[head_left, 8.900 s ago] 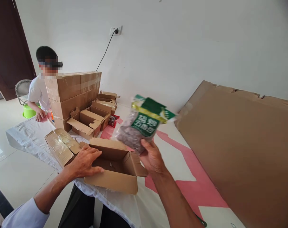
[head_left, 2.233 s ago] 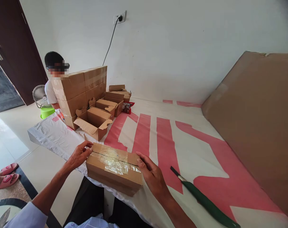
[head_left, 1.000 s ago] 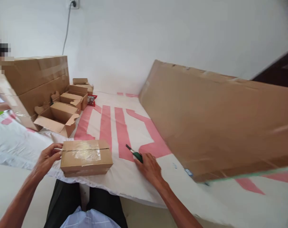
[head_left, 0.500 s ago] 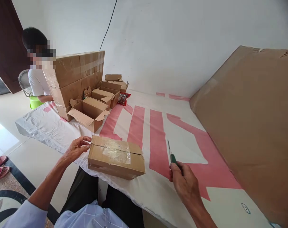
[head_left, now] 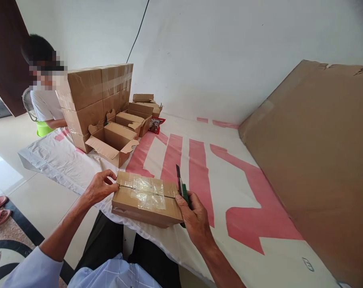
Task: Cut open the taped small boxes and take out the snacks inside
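Note:
A taped cardboard box [head_left: 148, 216] lies at the table's front edge, with a narrow seam running along its top under clear tape [head_left: 151, 199]. At the box's left end, my left hand [head_left: 102, 187] has its fingertips curled against the corner; whether they grip the box edge or only touch it is hard to see. My right hand [head_left: 196, 218] is wrapped round a green-handled utility knife [head_left: 185, 194], its blade pointing up and away. The right thumb rests on the box's right end.
Open cardboard boxes [head_left: 115, 142] stand in a row beyond, beside a stack of taped boxes [head_left: 85, 94]. A red packet [head_left: 155, 125] lies near them. A large cardboard sheet [head_left: 313, 160] rises at right. Another person [head_left: 46, 100] sits behind the stack.
My right hand has moved left with the utility knife, from over the cloth to the box's right end. My left hand stays at the left corner, its fingers more curled.

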Motion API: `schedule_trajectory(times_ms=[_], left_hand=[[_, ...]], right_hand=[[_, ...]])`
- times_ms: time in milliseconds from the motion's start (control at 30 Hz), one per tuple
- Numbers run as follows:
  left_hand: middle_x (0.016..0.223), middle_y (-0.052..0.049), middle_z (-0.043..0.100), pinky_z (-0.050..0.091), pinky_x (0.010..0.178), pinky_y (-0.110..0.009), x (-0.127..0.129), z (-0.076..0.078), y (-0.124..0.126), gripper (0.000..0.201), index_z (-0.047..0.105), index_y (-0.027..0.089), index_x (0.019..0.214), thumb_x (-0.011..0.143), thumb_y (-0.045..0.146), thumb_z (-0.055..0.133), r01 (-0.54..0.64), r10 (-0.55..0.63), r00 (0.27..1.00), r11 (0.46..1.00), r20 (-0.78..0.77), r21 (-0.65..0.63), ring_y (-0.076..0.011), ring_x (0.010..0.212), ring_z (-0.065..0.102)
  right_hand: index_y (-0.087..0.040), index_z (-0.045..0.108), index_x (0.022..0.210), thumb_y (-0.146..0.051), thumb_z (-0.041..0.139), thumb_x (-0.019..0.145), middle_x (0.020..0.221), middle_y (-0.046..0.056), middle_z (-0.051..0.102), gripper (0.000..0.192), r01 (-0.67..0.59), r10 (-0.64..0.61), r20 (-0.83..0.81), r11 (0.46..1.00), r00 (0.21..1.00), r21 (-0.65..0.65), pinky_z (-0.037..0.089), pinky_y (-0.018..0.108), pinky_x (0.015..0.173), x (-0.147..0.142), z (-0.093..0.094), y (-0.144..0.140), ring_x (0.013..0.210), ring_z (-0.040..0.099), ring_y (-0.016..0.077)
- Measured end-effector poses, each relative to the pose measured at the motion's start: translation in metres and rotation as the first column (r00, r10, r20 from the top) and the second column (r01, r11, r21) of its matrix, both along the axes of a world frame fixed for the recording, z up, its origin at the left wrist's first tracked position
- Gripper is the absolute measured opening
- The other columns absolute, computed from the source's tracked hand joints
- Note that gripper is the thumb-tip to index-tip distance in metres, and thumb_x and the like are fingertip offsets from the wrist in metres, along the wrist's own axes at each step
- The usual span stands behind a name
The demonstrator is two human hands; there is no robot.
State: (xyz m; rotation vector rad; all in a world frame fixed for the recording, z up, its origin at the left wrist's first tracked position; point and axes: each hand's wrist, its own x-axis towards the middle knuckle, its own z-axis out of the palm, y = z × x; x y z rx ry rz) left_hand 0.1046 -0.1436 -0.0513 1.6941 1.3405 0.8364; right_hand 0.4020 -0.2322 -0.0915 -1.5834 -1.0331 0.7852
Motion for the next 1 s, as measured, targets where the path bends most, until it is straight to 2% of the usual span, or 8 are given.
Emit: schedule_trajectory(times_ms=[133, 333, 433, 567, 633, 733, 867, 1000], left_hand=[[0.075, 0.0, 0.07, 0.045, 0.062, -0.027, 0.002, 0.004, 0.001, 0.016, 0.069, 0.021, 0.084, 0.07, 0.028, 0.071, 0.028, -0.029, 0.999, 0.998, 0.024, 0.054, -0.0172, 0.07, 0.064], [0.099, -0.004, 0.077, 0.049, 0.066, -0.027, -0.001, 0.0, -0.005, 0.013, 0.073, 0.021, 0.083, 0.073, 0.03, 0.074, 0.02, -0.028, 0.997, 0.994, 0.077, 0.106, -0.0166, 0.076, 0.068], [0.097, -0.004, 0.076, 0.051, 0.067, -0.028, -0.002, -0.001, -0.005, 0.012, 0.074, 0.02, 0.081, 0.072, 0.028, 0.073, 0.016, -0.025, 0.996, 0.994, 0.081, 0.105, -0.0163, 0.075, 0.068], [0.09, -0.004, 0.074, 0.053, 0.069, -0.028, -0.002, 0.002, -0.002, 0.006, 0.073, 0.02, 0.07, 0.067, 0.019, 0.067, 0.035, -0.044, 0.997, 0.99, 0.063, 0.138, -0.0167, 0.077, 0.067], [0.089, -0.004, 0.073, 0.054, 0.073, -0.03, -0.003, 0.007, 0.0, 0.01, 0.074, 0.02, 0.068, 0.066, 0.017, 0.065, 0.077, -0.079, 0.997, 0.986, 0.003, 0.149, -0.0177, 0.078, 0.067], [0.088, -0.004, 0.073, 0.054, 0.074, -0.032, -0.004, 0.019, 0.005, 0.012, 0.078, 0.022, 0.071, 0.066, 0.016, 0.068, 0.157, -0.134, 0.974, 0.98, -0.182, 0.119, -0.0193, 0.077, 0.067], [0.082, -0.003, 0.072, 0.048, 0.068, -0.031, -0.001, 0.037, 0.012, 0.014, 0.079, 0.025, 0.068, 0.063, 0.014, 0.072, 0.222, -0.152, 0.884, 0.969, -0.442, 0.11, -0.0217, 0.075, 0.066], [0.078, -0.004, 0.073, 0.044, 0.069, -0.033, 0.005, 0.046, 0.017, 0.016, 0.079, 0.026, 0.063, 0.062, 0.011, 0.075, 0.248, -0.154, 0.805, 0.964, -0.573, 0.09, -0.0242, 0.075, 0.065]], right_hand=[[-0.023, 0.065, 0.1, -0.08, 0.065, 0.081, 0.087, 0.002, 0.068, 0.06, 0.016, -0.016, -0.023, 1.0, 1.0, 0.001, 0.048, 0.031, 0.065, -0.002, -0.003, -0.002, 0.081, 0.06, 0.0226], [-0.023, 0.067, 0.099, -0.076, 0.066, 0.082, 0.088, 0.003, 0.07, 0.056, 0.035, -0.034, -0.02, 0.999, 0.999, 0.017, 0.048, 0.031, 0.064, -0.002, -0.004, 0.0, 0.081, 0.062, 0.0229], [-0.023, 0.066, 0.097, -0.075, 0.067, 0.081, 0.088, 0.003, 0.07, 0.054, 0.031, -0.031, -0.016, 0.999, 0.999, 0.026, 0.047, 0.031, 0.064, 0.0, -0.002, 0.004, 0.081, 0.061, 0.0227], [-0.023, 0.066, 0.095, -0.073, 0.067, 0.081, 0.084, 0.002, 0.067, 0.053, 0.017, -0.016, -0.014, 0.999, 1.0, 0.038, 0.046, 0.031, 0.064, 0.0, -0.001, 0.01, 0.077, 0.058, 0.0208], [-0.023, 0.067, 0.095, -0.073, 0.068, 0.081, 0.083, 0.002, 0.066, 0.053, 0.009, -0.009, -0.018, 0.999, 1.0, 0.037, 0.045, 0.031, 0.063, 0.0, -0.001, 0.01, 0.076, 0.057, 0.0205], [-0.022, 0.067, 0.095, -0.074, 0.069, 0.08, 0.085, 0.003, 0.067, 0.054, 0.006, -0.004, -0.032, 0.999, 0.999, 0.047, 0.046, 0.031, 0.064, 0.0, 0.0, 0.009, 0.077, 0.058, 0.0214], [-0.022, 0.067, 0.095, -0.075, 0.069, 0.079, 0.085, 0.002, 0.066, 0.055, -0.003, 0.006, -0.053, 0.999, 0.999, 0.048, 0.046, 0.031, 0.064, 0.0, 0.0, 0.009, 0.078, 0.059, 0.0214], [-0.022, 0.067, 0.096, -0.074, 0.069, 0.079, 0.084, 0.002, 0.066, 0.055, 0.005, -0.002, -0.055, 0.999, 0.999, 0.047, 0.046, 0.031, 0.065, -0.001, 0.0, 0.01, 0.078, 0.058, 0.021]])
